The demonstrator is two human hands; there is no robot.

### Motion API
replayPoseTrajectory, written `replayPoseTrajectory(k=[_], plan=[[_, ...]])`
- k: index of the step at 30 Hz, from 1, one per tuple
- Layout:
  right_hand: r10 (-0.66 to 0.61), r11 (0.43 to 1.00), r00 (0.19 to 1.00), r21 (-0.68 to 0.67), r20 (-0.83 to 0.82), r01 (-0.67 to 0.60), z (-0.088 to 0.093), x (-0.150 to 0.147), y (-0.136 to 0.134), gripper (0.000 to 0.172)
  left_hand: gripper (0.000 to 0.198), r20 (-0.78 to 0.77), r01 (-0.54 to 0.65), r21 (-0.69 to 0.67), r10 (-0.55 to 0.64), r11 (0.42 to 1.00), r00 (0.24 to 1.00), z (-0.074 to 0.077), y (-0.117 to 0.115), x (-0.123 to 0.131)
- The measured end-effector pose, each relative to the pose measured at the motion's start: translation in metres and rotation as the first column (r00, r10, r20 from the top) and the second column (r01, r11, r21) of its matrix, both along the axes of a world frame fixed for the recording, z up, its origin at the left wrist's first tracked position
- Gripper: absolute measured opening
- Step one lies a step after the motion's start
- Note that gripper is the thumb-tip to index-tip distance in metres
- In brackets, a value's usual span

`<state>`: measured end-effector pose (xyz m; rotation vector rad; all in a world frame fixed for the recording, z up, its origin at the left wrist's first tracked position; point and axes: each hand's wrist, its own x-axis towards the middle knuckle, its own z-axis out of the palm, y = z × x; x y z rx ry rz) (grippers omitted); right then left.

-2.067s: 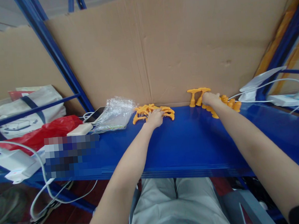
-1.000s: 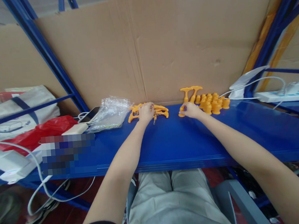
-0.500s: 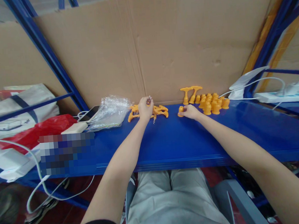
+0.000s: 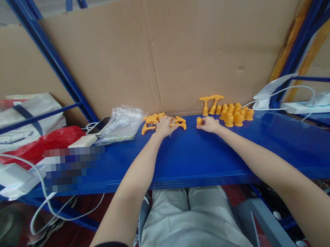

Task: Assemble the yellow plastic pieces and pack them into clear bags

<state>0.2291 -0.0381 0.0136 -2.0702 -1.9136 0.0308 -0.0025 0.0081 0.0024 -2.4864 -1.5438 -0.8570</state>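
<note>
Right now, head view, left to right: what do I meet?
Red plastic bag → clear plastic bags → pile of orange corkscrew handles → orange base gripped by the right hand → cluster of orange bases → white power strip.

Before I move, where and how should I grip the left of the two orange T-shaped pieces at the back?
I'd pinch the upright T by its narrow stem, just under the crossbar, coming from the left: the tilted T crowds its right, cardboard rises behind, and the right hand, holding an orange base, is in front.
</note>
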Motion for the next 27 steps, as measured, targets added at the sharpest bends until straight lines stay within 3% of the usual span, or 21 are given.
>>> replayPoseTrajectory(k=[3, 8, 14, 19, 27], plan=[[0.02, 0.999, 0.997, 0.046, 0.068, -0.023, 0.002, -0.001, -0.002, 0.026, 0.04, -0.145, 0.011, -0.02, -0.014, 1.0, 0.989, 0.001, -0.005, -0.002], [0.093, 0.976, 0.991, 0.186, 0.095, -0.109, 0.007, -0.002, -0.007, 0.029, 0.035, -0.178, -0.099, -0.028, 0.093, 0.995, 0.98, 0.019, -0.019, 0.005], [0.259, 0.886, 0.954, 0.356, 0.153, -0.298, 0.01, -0.006, -0.011, 0.032, 0.037, -0.144, -0.295, -0.015, 0.29, 0.955, 0.946, 0.036, -0.033, 0.012], [0.403, 0.796, 0.891, 0.401, 0.209, -0.454, 0.011, -0.013, -0.016, 0.027, 0.038, -0.174, -0.357, -0.025, 0.347, 0.934, 0.921, 0.038, -0.035, 0.011], [0.358, 0.832, 0.904, 0.361, 0.233, -0.422, 0.012, -0.014, -0.019, 0.031, 0.037, -0.168, -0.388, -0.023, 0.379, 0.922, 0.91, 0.035, -0.032, 0.009]])
